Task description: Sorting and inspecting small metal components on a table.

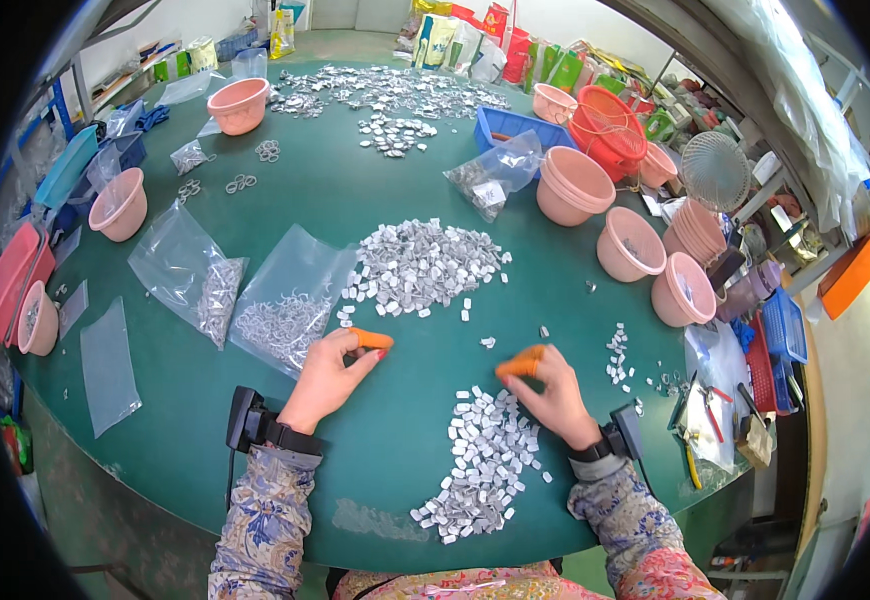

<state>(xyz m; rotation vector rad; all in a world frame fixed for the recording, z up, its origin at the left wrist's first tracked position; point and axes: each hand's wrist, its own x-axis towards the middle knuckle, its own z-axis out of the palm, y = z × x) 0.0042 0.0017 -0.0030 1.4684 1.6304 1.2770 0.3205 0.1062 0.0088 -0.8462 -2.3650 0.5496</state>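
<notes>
My left hand [333, 372], an orange cot on its index finger, is over the table just below a large pile of small light-grey metal pieces [425, 265]. Its thumb and index tips come together; anything between them is too small to make out. My right hand [547, 388], also with orange finger cots, is closed in a pinch above a second, longer pile of similar pieces [480, 465]. What that pinch holds, if anything, is hidden. A few loose pieces [488, 342] lie on the green tabletop between the large pile and my right hand.
Clear plastic bags of metal parts [290, 310] lie beside my left hand. Pink bowls [630, 245] line the right side, with a blue tray [520, 130] behind. Pliers [712, 415] rest at the right edge. More metal parts [385, 88] spread across the far end.
</notes>
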